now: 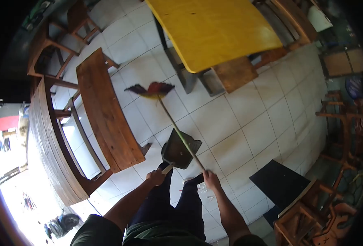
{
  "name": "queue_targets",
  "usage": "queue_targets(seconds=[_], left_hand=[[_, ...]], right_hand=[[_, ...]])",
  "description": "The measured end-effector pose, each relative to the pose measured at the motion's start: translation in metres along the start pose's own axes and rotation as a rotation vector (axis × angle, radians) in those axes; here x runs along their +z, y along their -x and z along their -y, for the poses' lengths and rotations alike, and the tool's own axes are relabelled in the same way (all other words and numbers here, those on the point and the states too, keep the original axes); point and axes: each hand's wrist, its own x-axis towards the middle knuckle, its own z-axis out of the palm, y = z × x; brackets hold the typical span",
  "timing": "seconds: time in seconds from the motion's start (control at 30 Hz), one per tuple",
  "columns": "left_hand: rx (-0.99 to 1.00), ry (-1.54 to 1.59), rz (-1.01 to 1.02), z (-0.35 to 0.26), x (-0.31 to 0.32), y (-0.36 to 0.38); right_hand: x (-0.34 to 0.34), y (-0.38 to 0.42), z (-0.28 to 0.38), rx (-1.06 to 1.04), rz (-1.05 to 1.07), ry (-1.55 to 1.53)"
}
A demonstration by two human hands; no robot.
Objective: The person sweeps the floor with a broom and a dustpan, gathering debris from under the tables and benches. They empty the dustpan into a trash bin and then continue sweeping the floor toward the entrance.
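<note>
My left hand (155, 177) is wrapped round the pale handle of a dark dustpan (179, 152), which hangs in front of my legs. In my right hand (211, 179) is the end of a long broom (174, 122), its thin stick slanting away and crossing over the dustpan in this view. The broom's red and dark bristle head (150, 89) is at the far end over the white tiles, between the wooden bench and the yellow table, and looks smeared by motion.
White floor tiles (218, 123) spread around me. A brown wooden bench (107, 112) and a wooden table (52, 139) stand on the left. A yellow table (222, 30) is ahead, with a low bench (235, 74) beneath its edge. At the right are a black board (279, 182) and wooden chairs (302, 215).
</note>
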Motion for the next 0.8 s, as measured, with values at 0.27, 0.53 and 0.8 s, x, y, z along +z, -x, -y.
queue_targets(seconds=[0.27,0.53,0.8], left_hand=[[0.050,0.133,0.097,0.033,-0.037,0.013],[0.067,0.244,0.058,0.059,-0.014,0.002],[-0.016,0.229,0.192,0.076,0.008,-0.022]], right_hand=[[-0.012,-0.213,0.252,-0.125,-0.148,0.228],[-0.057,-0.116,0.091,0.205,-0.029,0.480],[-0.087,0.096,-0.060,0.354,0.152,0.374]])
